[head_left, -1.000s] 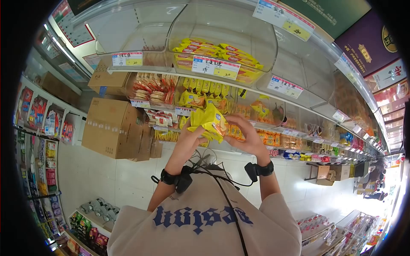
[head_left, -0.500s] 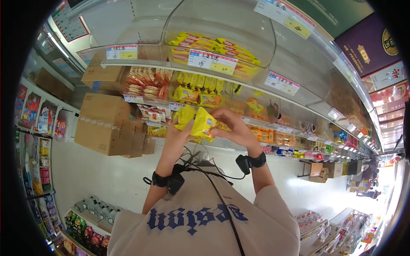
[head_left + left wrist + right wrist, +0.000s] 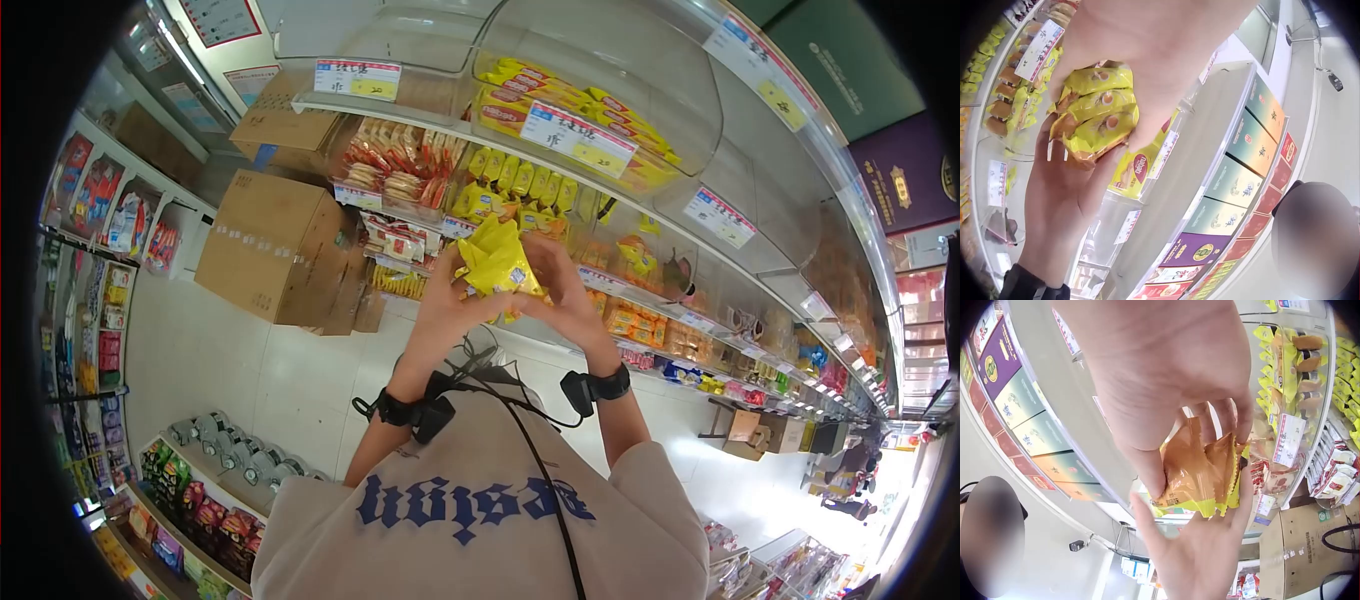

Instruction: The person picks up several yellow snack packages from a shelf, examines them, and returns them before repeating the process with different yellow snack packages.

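Observation:
Several yellow snack packets (image 3: 497, 262) are bunched together between both hands, in front of the shelf. In the left wrist view, egg-like pictures show on their yellow fronts; the right wrist view shows their orange-brown backs with crimped yellow ends. My left hand (image 3: 443, 312) grips the bunch from the left side. From the right side, my right hand (image 3: 572, 305) curls its fingers round it, thumb near the lower edge. Just beyond the hands, similar yellow packets (image 3: 482, 203) fill a clear shelf bin. Some of the left fingers are hidden behind the packets.
Clear bins hold yellow wafer packs (image 3: 570, 100) above and red-and-cream packets (image 3: 400, 165) to the left. Price tags (image 3: 577, 137) line the shelf edges. Large cardboard boxes (image 3: 265, 245) stand left of the shelf. Black cables (image 3: 540, 450) hang over the shirt.
The hands have closed in around the packets, and the bunch has turned between them. The head view has shifted, so the shelf now sits further right and higher.

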A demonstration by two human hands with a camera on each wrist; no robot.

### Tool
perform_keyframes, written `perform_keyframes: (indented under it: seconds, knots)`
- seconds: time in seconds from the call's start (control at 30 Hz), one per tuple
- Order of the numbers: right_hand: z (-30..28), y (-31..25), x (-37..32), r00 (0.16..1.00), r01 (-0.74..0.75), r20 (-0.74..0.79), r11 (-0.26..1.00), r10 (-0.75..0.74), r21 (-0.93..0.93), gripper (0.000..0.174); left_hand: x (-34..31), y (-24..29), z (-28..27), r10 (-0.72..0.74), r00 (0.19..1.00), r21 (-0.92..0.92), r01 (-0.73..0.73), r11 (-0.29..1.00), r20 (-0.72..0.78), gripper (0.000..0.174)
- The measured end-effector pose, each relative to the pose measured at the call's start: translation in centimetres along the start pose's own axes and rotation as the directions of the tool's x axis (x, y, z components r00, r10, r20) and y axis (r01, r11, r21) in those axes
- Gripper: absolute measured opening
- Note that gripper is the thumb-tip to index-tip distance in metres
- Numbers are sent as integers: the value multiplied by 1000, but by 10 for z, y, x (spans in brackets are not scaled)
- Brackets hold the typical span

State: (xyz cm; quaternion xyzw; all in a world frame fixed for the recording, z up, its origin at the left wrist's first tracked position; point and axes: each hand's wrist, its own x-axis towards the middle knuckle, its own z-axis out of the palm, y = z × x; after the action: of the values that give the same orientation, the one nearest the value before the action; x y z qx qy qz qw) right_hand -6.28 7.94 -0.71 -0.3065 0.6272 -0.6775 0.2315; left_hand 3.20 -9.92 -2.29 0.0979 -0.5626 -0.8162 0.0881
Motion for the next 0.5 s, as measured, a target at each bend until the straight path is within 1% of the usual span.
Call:
perform_keyframes:
  seconds: [0.03,0.07,0.1,0.2,0.27,0.3,0.37,0.4,0.47,0.5]
  knots:
    - [3,0,0,1000,-12,16,999,13,-44,62,-1,3,4,10,1000,58,-10,998,-3,77]
    - [4,0,-1,999,-24,31,996,27,-88,61,-2,2,4,9,999,-6,-10,1000,-31,75]
    - [7,1,0,998,-34,47,991,40,-132,60,-2,0,4,11,998,-25,-13,1000,-63,74]
    - [15,8,0,999,34,41,949,-23,-313,53,-4,-6,4,4,990,-73,-15,997,-143,68]
    - [24,13,2,996,83,47,939,-72,-334,54,-7,-8,4,-21,984,-97,4,995,-178,62]
    - [29,15,2,994,105,47,932,-94,-347,54,-9,-10,2,-23,978,-114,-1,993,-207,64]
    - [36,16,2,999,24,36,960,-15,-279,55,-9,-14,0,-31,965,-150,-9,989,-262,67]
    - [40,18,1,999,-22,29,970,30,-244,56,-10,-15,-1,-51,958,-159,5,987,-283,65]
    - [42,33,2,998,-19,55,974,33,-225,56,-13,-12,-5,-103,942,-183,45,982,-320,61]
    - [43,40,1,997,-23,63,976,38,-217,57,-16,-10,-10,-116,947,-186,61,981,-299,59]
